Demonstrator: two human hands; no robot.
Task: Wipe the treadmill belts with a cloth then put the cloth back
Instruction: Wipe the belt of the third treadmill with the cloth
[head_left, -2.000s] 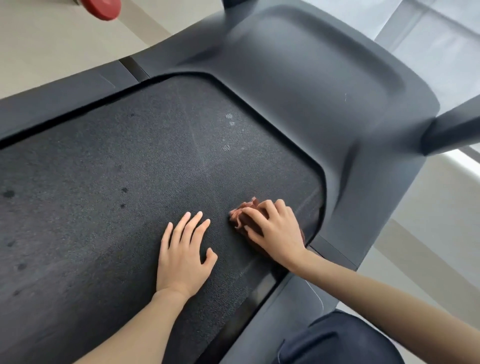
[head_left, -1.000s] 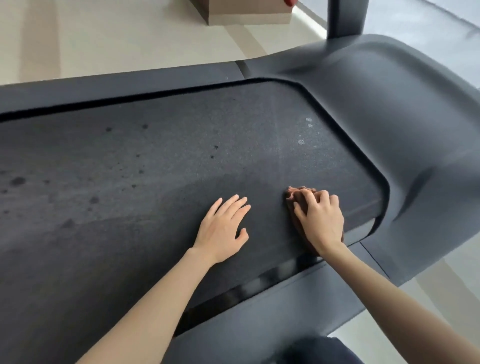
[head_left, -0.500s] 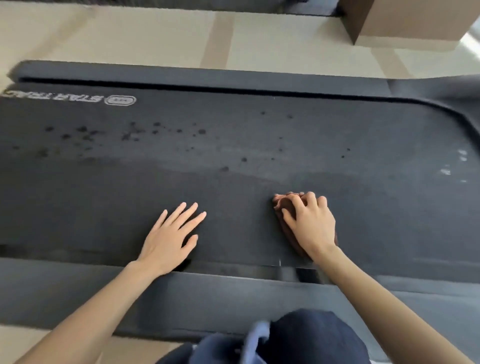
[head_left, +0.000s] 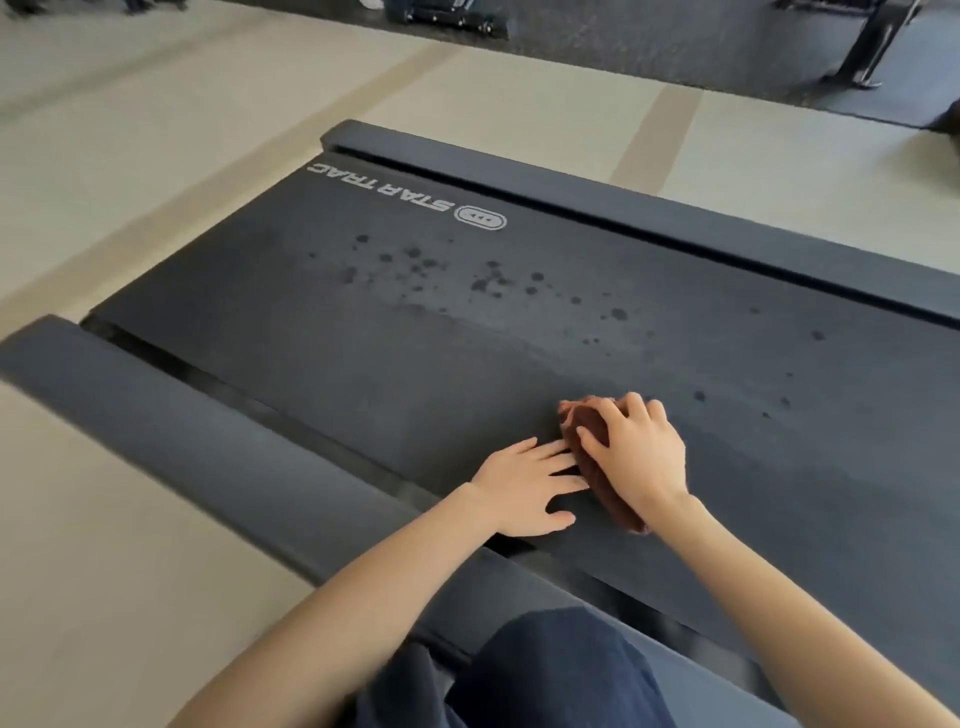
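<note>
As I read the head view from the left edge inward, pale floor comes first, then the treadmill's near side rail, a dark grey bar running slantwise toward me. Beside it lies the treadmill belt, black and matt, filling the middle of my view. At its left end a white STAR TRAC logo is printed, upside down from where I look. To the right of the logo, dark spots are scattered across the far half of the belt. Behind them runs the far side rail.

Further right, close to the belt's near edge, the left hand lies flat on the belt, palm down, fingers straight and a little spread, holding nothing. Its fingertips reach up to the cloth, and I cannot tell whether they touch it. The cloth is reddish brown, bunched into a long wad, and it sits on the belt. The right hand rests on top of it, fingers curled over its far end, grasping it and pressing it onto the belt; the wad's near end shows beside the wrist. Below the forearms, a knee in dark blue trousers overlaps the near rail. At the top right, a dark floor mat carries a black equipment leg.
</note>
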